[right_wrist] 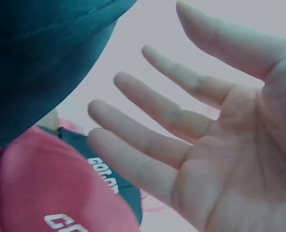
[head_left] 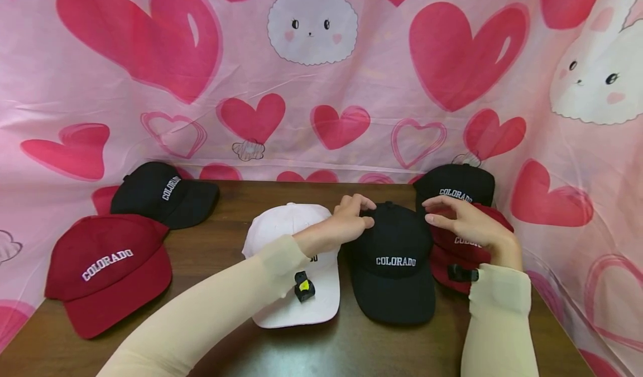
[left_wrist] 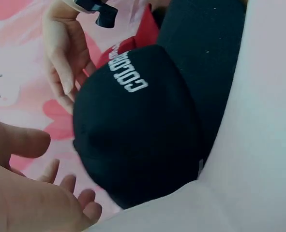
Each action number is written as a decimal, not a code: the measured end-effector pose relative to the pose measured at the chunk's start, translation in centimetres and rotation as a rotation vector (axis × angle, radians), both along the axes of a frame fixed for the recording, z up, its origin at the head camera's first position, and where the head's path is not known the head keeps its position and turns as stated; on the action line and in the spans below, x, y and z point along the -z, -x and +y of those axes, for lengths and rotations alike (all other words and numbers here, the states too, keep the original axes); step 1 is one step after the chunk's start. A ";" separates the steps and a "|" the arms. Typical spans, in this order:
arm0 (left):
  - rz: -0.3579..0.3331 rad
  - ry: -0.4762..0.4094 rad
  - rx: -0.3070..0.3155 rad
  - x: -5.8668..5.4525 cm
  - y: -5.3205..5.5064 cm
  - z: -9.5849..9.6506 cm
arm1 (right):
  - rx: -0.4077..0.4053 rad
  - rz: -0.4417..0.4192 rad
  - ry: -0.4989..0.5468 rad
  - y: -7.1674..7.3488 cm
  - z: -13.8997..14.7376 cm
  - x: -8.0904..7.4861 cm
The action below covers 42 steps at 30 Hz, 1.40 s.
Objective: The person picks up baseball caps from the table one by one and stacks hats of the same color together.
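Observation:
A black baseball cap [head_left: 394, 287] lettered COLORADO lies at the middle right, its brim toward me. My left hand [head_left: 346, 220] reaches over a white cap [head_left: 273, 226] to the upper left of the black cap's crown, fingers loosely bent and holding nothing. At the crown's right side is my right hand [head_left: 467, 223], above a red cap [head_left: 442, 254] that it partly covers. The right wrist view shows the right hand's [right_wrist: 205, 140] fingers spread beside the dark cap [right_wrist: 46, 63]. Part of the white cap's lettering is hidden by my left hand and sleeve.
Another black cap [head_left: 447, 179] sits behind the red one at the back right. On the left, a red cap [head_left: 108, 254] stands in front of a black cap [head_left: 143, 192]. A pink heart-print cloth [head_left: 372, 58] hangs behind the wooden table [head_left: 211, 265].

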<state>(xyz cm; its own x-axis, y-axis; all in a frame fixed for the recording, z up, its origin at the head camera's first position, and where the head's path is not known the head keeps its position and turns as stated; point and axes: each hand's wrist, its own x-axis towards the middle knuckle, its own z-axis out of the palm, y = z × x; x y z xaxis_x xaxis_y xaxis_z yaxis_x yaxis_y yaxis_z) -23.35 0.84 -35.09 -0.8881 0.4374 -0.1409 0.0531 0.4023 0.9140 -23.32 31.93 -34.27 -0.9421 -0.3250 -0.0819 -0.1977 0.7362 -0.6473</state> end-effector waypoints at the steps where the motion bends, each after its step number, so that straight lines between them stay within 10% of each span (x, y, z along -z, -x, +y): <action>1: 0.013 -0.002 0.015 -0.3 -0.1 -0.2 | 0.003 0.025 0.011 0.0 -0.1 -0.2; 10: 0.197 -0.003 0.135 -2.9 -0.8 -2.5 | 0.039 0.227 -0.007 0.8 -0.2 -3.7; 19: 0.502 0.108 0.204 -4.9 -2.2 -4.6 | 0.094 0.187 -0.203 6.1 3.8 -7.2; 33: 0.754 0.211 0.250 -5.9 -5.3 -7.0 | 0.140 0.130 -0.396 11.8 10.0 -4.5; 42: 0.751 0.236 0.254 -5.5 -5.6 -7.7 | 0.130 0.010 -0.452 13.3 10.8 -2.3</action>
<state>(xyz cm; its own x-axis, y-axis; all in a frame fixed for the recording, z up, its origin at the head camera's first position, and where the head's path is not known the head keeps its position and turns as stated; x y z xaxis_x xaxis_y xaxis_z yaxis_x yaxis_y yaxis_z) -17.80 -6.90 -29.57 -0.6609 0.6705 0.3372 0.7309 0.4730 0.4919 -36.58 42.72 -31.97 -0.9742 -0.1379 -0.1784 -0.0896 0.9629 -0.2547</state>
